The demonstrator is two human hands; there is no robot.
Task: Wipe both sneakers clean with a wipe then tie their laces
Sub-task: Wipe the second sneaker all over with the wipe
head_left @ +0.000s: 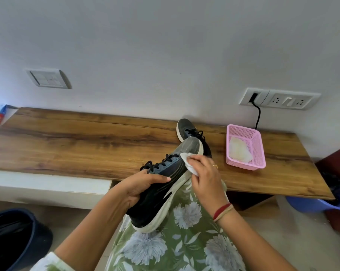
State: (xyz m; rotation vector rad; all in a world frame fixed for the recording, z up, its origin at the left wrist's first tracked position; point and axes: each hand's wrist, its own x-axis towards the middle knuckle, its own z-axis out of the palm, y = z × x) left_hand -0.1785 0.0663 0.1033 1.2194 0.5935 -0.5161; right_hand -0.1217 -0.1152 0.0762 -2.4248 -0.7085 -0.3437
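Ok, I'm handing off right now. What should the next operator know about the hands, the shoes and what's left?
Left hand grips the held sneaker around its middle, above the lap.
Right hand presses the wipe against that sneaker's side near the toe.
The second sneaker lies on the wooden table, beside the pink basket that holds white material.
Done: wiping of the first sneaker is under way.
Left: finish it, wipe the second, tie both.

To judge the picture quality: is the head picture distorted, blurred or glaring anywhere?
Head view: wide-angle distortion bows the wooden tabletop; bluish glare at the left border; the held sneaker, wipe, left hand and right hand look fairly sharp.
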